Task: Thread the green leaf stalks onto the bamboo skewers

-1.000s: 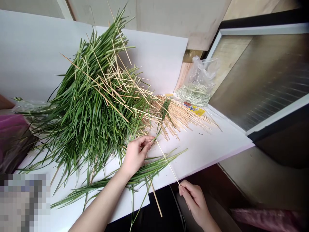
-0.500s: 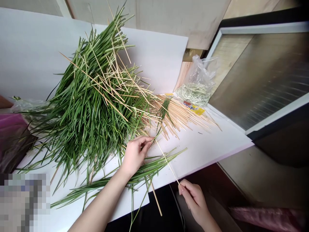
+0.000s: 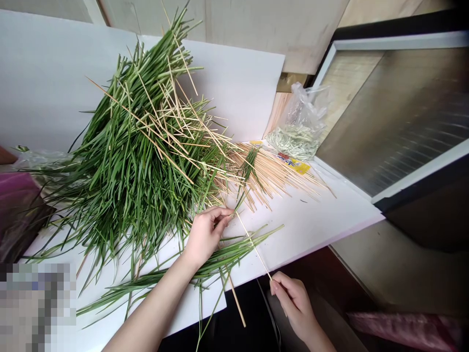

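Between my hands a thin bamboo skewer slants down to the right. My right hand pinches its lower end, out past the table's front edge. At its upper end my left hand is closed in a pinch on a green Chinese chive leaf, right against the skewer. Below the left hand lies a small bunch of chives on the white table. Behind it rises a big heap of chives, with loose skewers strewn over it.
Many skewers are spread to the right of the heap, with a clear plastic bag of pale strips behind them. Another skewer juts over the front edge. A framed glass panel stands at right, purple plastic at left.
Almost nothing differs. Both hands keep their grips and places, and the whole view has shifted very slightly.
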Motion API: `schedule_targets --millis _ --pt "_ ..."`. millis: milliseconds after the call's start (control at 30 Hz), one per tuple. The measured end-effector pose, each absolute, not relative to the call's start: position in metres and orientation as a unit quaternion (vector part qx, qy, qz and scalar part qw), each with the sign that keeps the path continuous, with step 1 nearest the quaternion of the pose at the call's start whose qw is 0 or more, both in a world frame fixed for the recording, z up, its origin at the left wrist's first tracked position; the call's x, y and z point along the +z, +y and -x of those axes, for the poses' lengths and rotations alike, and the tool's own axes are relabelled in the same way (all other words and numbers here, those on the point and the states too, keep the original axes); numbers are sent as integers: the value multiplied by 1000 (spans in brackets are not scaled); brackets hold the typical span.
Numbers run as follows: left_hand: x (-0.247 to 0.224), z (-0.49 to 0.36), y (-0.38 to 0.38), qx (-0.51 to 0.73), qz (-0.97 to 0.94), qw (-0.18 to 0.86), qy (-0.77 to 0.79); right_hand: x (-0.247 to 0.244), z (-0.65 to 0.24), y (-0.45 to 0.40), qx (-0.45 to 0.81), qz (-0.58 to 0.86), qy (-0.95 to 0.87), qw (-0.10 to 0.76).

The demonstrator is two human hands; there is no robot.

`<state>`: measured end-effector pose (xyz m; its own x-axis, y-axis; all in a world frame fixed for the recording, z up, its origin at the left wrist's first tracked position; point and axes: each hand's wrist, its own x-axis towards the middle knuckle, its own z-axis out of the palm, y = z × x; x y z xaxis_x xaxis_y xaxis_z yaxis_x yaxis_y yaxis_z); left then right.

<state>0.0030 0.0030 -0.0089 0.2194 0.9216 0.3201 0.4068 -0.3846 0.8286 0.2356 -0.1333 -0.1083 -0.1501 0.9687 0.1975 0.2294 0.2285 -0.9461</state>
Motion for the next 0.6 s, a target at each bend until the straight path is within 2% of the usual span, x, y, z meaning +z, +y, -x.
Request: schedule_targets --millis 467,600 --pt "-8 -3 2 410 -714 347 449 -111 -235 -134 406 470 -639 454" --pt "-10 -11 -4 349 -753 385 404 -110 -235 -134 405 483 -631 452"
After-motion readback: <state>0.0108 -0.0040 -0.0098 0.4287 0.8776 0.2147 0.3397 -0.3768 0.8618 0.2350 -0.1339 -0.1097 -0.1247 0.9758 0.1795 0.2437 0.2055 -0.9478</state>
